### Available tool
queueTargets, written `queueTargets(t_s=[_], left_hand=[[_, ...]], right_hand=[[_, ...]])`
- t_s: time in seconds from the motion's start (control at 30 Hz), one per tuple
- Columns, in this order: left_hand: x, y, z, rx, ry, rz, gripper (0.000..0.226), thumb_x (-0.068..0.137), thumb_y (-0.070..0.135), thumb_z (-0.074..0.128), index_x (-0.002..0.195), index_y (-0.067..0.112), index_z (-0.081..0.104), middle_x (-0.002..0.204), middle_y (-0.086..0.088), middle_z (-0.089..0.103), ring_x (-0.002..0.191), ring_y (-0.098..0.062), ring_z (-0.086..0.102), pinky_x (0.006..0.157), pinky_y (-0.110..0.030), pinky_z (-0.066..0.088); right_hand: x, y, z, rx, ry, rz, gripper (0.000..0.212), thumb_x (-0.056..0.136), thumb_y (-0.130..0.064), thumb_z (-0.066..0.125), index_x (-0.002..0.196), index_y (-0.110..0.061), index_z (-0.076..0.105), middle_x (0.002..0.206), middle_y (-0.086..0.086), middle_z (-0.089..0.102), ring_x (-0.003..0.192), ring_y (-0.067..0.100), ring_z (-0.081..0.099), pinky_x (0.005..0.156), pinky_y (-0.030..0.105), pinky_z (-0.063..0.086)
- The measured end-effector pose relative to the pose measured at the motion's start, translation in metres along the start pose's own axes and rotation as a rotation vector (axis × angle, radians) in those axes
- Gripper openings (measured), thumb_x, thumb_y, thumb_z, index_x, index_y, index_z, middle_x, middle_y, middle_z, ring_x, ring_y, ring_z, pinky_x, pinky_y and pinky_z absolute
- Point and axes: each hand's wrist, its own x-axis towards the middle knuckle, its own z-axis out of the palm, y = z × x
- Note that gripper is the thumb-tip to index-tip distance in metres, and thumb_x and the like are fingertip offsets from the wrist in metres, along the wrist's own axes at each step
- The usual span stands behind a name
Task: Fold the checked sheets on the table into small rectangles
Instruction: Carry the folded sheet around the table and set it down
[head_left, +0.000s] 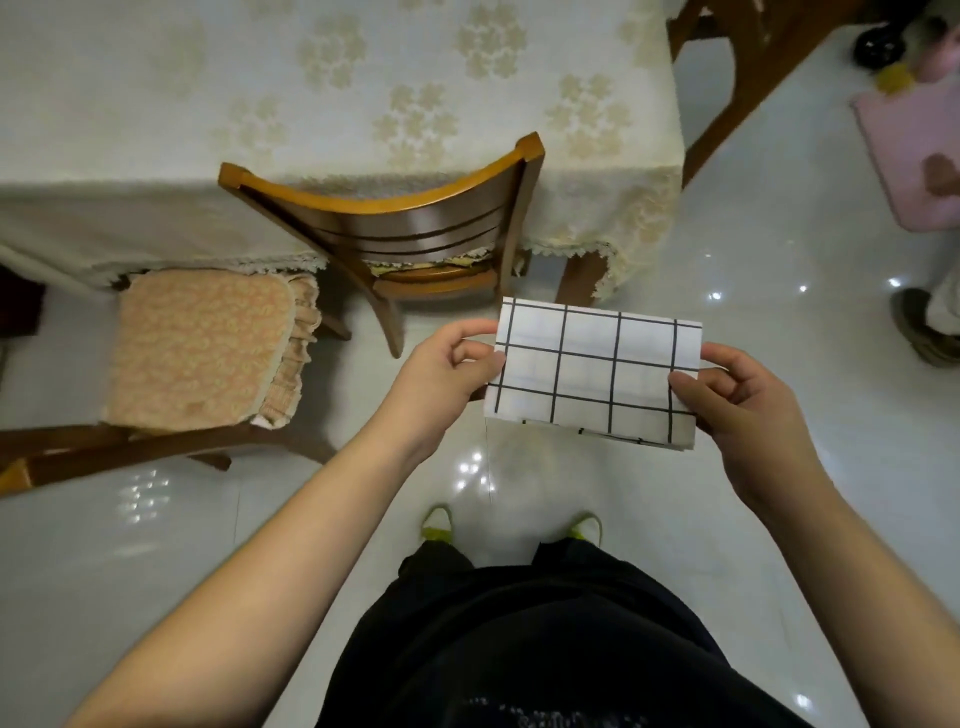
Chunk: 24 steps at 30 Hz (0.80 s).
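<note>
Holding a folded checked sheet (592, 371) up in front of me, I have it pinched at both short ends, clear of the table (322, 93) and above the shiny tiled floor (649, 519). My left hand (441, 374) grips the left edge between thumb and fingers, the thumb pressed on the face of the cloth near the middle of that edge. My right hand (748, 405) clamps the right edge the same way, thumb on top, fingers curled behind. The sheet is a white rectangle with black grid lines, lying nearly flat and tilted a little down toward its right; along its near edge a second layer peeks out just below the top one. Beyond it stands a wooden chair (405, 228) pushed up to the table, which wears a cream tablecloth with pale flower patterns. To the left is another chair with a peach cushion (202, 348). Below my arms I see my dark clothes and the toes of my shoes (436, 525) on the floor.
</note>
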Motion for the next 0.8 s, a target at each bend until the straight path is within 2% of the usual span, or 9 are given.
queueTargets(t_s=[0.07,0.2,0.33,0.43,0.5,0.57,0.63,0.73,0.8], left_hand=[[-0.002,0.006,0.017,-0.036,0.067,-0.005,0.034,0.092,0.011,0.064,0.124,0.021,0.059,0.075,0.009,0.067,0.079,-0.007,0.065,0.088,-0.034,0.052],[-0.001,0.017,0.036,-0.098,0.121,0.018,0.033,0.093,0.008,0.061,0.124,0.018,0.058,0.069,0.013,0.068,0.07,-0.001,0.065,0.074,-0.022,0.048],[0.007,0.026,0.042,-0.171,0.195,0.04,0.03,0.093,0.006,0.06,0.121,0.016,0.058,0.068,0.011,0.069,0.067,-0.002,0.066,0.064,-0.015,0.05],[0.022,0.033,0.039,-0.212,0.234,0.033,0.029,0.093,0.007,0.06,0.12,0.018,0.059,0.07,0.009,0.069,0.071,-0.005,0.068,0.067,-0.017,0.051],[0.035,0.039,0.036,-0.235,0.259,0.033,0.029,0.093,0.007,0.06,0.119,0.019,0.06,0.074,0.006,0.069,0.077,-0.01,0.07,0.072,-0.022,0.053],[0.052,0.047,0.031,-0.258,0.276,0.048,0.029,0.093,0.006,0.06,0.12,0.016,0.061,0.08,-0.004,0.069,0.082,-0.018,0.07,0.077,-0.028,0.055],[0.071,0.059,0.026,-0.269,0.292,0.074,0.029,0.093,0.004,0.06,0.12,0.014,0.061,0.088,-0.019,0.068,0.087,-0.024,0.07,0.082,-0.033,0.057],[0.097,0.079,0.022,-0.291,0.295,0.098,0.029,0.092,0.001,0.06,0.119,0.01,0.062,0.102,-0.037,0.06,0.091,-0.031,0.066,0.088,-0.04,0.056],[0.113,0.092,0.022,-0.295,0.285,0.12,0.029,0.092,0.0,0.059,0.119,0.009,0.062,0.094,-0.03,0.062,0.088,-0.028,0.066,0.083,-0.035,0.057]], right_hand=[[0.017,-0.012,-0.017,-0.034,-0.077,-0.006,0.025,0.09,-0.004,0.064,0.108,-0.022,0.065,0.077,0.011,0.061,0.074,0.014,0.066,0.069,0.025,0.055],[0.043,-0.026,-0.032,-0.11,-0.149,-0.039,0.023,0.09,-0.009,0.066,0.107,-0.025,0.067,0.087,0.032,0.057,0.081,0.026,0.066,0.081,0.04,0.057],[0.074,-0.043,-0.032,-0.116,-0.221,-0.035,0.024,0.092,-0.007,0.063,0.104,-0.027,0.067,0.08,0.017,0.061,0.078,0.017,0.067,0.071,0.028,0.056],[0.102,-0.056,-0.024,-0.138,-0.271,-0.046,0.024,0.091,-0.007,0.064,0.101,-0.029,0.068,0.081,0.018,0.059,0.078,0.018,0.066,0.076,0.033,0.057],[0.122,-0.065,-0.017,-0.159,-0.276,-0.057,0.023,0.09,-0.008,0.065,0.102,-0.028,0.067,0.076,0.011,0.064,0.076,0.016,0.067,0.078,0.034,0.056],[0.141,-0.076,-0.009,-0.178,-0.28,-0.071,0.024,0.091,-0.008,0.064,0.103,-0.028,0.064,0.072,-0.002,0.071,0.072,0.009,0.069,0.069,0.022,0.054],[0.159,-0.089,-0.004,-0.181,-0.279,-0.077,0.024,0.091,-0.008,0.063,0.109,-0.025,0.063,0.078,-0.002,0.074,0.073,0.008,0.071,0.063,0.015,0.053],[0.182,-0.108,0.0,-0.178,-0.283,-0.076,0.027,0.091,-0.009,0.063,0.115,-0.02,0.063,0.086,0.005,0.075,0.083,0.018,0.072,0.073,0.026,0.056],[0.198,-0.118,0.0,-0.181,-0.268,-0.09,0.025,0.09,-0.009,0.064,0.111,-0.024,0.064,0.088,0.009,0.074,0.086,0.021,0.072,0.081,0.035,0.057]])
